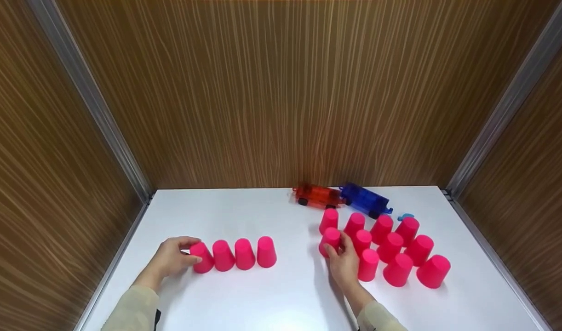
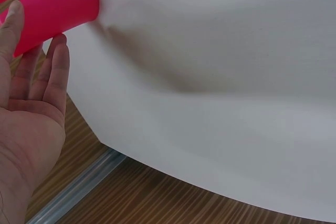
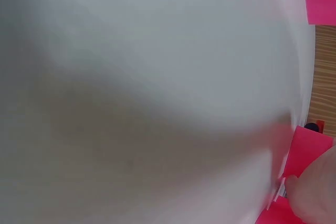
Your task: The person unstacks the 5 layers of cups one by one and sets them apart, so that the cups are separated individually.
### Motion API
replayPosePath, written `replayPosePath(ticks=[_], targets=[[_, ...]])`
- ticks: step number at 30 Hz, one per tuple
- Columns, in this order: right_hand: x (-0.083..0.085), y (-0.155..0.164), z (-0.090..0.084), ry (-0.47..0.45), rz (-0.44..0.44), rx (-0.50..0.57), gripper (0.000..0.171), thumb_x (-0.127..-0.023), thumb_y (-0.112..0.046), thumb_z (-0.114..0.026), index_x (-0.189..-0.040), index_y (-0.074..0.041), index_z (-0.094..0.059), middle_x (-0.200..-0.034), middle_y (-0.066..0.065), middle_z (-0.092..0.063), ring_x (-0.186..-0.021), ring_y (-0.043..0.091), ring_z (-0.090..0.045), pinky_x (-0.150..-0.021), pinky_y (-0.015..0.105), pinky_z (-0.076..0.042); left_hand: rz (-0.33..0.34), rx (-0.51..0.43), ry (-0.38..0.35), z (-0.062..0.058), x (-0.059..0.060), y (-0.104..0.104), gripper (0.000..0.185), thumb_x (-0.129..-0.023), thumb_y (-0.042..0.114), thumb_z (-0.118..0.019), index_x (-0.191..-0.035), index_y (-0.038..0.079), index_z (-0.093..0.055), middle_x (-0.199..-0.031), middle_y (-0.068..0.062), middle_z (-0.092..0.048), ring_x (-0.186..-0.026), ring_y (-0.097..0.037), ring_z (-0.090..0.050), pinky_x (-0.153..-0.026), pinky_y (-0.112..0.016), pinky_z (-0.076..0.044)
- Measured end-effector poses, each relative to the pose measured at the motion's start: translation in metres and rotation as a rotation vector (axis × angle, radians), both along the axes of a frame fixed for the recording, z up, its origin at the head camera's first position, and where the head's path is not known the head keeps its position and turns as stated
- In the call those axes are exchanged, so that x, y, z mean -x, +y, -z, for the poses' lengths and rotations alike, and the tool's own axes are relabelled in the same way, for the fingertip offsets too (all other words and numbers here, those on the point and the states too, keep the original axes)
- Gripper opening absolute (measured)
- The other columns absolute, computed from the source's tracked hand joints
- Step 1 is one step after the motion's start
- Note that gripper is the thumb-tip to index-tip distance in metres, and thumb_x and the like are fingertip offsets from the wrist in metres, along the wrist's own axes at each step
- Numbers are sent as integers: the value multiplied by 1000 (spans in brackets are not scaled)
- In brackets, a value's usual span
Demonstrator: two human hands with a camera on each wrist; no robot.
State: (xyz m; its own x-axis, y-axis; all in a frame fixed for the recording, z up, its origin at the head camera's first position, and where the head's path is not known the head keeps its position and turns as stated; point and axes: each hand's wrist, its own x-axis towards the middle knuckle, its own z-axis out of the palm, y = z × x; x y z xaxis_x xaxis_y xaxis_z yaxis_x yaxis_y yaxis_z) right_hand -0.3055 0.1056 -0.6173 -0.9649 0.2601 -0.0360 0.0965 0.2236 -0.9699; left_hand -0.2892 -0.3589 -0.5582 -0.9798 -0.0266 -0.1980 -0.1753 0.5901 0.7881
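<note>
Four upside-down pink cups stand in a row at the table's left. My left hand holds the leftmost cup between thumb and fingers; in the left wrist view that cup lies between my thumb and my fingertips. To the right stands a cluster of several upside-down pink cups. My right hand grips its front-left cup. The right wrist view is blurred and shows that cup beside a finger.
A red toy wagon and a blue one lie coupled at the back of the white table, close behind the cluster. Wood-grain walls close in the table at the back and on both sides.
</note>
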Motion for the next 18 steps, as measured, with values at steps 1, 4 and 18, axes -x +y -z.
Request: replayPosePath(ticks=[1,4,18], targets=[[0,0,1,4,0,-4,69,-103,-12,-71,-164,-10,-38,-160,16,-46,-144,36,-46,-118,50,-42,1,0,3,0,0,0,59,-87,12,-89,-141,9,-67,-130,-12,-67,-111,-28,-68,-89,-39,-63],[0,0,2,21,-4,-19,69,-103,-13,-71,-163,-8,-38,-160,18,-46,-144,37,-46,-118,50,-43,3,-2,13,0,-1,0,59,-86,11,-89,-141,8,-68,-130,-12,-67,-111,-29,-68,-88,-39,-63],[1,-1,0,5,14,-42,75,-100,-12,-74,-165,-11,-36,-161,18,-44,-145,39,-44,-118,49,-42,-2,-14,-2,-1,-1,0,58,-87,12,-89,-141,9,-67,-131,-12,-66,-114,-30,-66,-90,-39,-63]])
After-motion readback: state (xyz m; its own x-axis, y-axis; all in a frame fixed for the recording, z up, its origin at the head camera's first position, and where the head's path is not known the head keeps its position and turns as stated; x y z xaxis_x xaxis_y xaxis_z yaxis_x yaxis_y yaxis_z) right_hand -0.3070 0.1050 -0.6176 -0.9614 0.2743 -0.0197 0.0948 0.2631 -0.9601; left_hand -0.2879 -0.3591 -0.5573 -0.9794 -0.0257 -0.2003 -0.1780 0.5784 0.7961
